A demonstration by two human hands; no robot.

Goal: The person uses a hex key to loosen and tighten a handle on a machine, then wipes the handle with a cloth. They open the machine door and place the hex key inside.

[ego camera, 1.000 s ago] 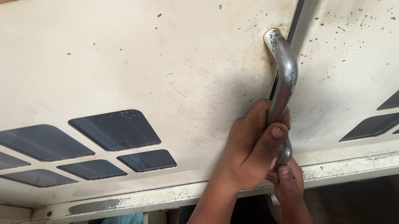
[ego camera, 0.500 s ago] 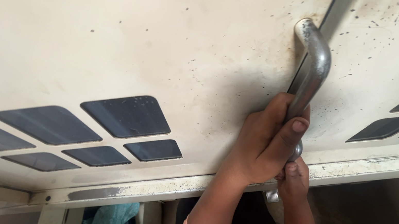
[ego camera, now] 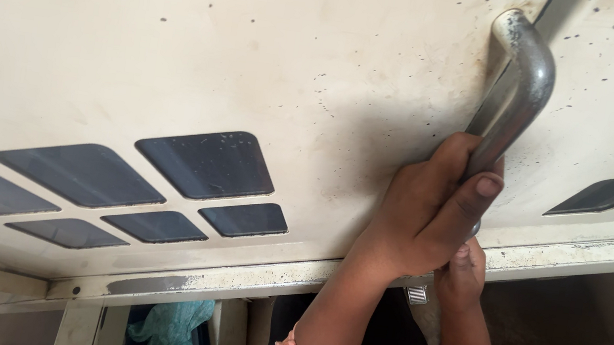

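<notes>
Steel handle (ego camera: 517,90) at two o'clock on cream door (ego camera: 181,43). My left hand (ego camera: 430,206) wrapped tight round its lower shaft; right hand (ego camera: 461,270) pinching handle base just below.

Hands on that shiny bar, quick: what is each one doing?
Left hand: fingers closed around the metal handle.
Right hand: closed at the handle's lower end, just under the left; what it grips is hidden.
</notes>
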